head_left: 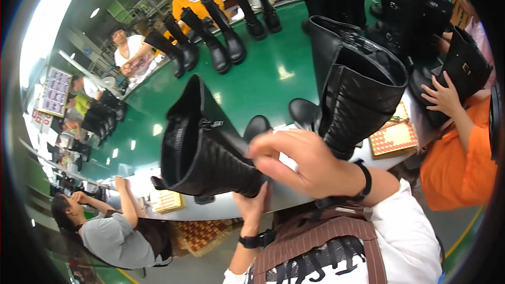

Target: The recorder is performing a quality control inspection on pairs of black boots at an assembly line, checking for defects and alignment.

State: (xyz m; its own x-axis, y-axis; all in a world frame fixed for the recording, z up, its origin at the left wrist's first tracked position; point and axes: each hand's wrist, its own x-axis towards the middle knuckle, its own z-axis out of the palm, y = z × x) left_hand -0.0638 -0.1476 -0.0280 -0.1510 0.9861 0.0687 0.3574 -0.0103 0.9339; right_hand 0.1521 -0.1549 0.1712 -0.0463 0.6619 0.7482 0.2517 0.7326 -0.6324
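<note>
A tall black boot (210, 152) with a quilted shaft leans to the left at the near edge of the work surface, its zipped top gaping. My left hand (253, 200) is closed around its lower part, near the heel. Over that boot's right side is my right hand (310, 160), its fingers curled together at the shaft; whether something small is between them is hidden. Just beyond my right hand stands a second tall black boot (363, 87) with a similar quilted shaft, its toe pointing away from me.
The green belt (268, 73) carries several black boots (213, 42) farther off. A yellow box (394, 137) lies at right and a yellow card (167, 200) at left. At right a co-worker's hand (444, 94) touches a buckled boot (465, 66). Other people sit along the line.
</note>
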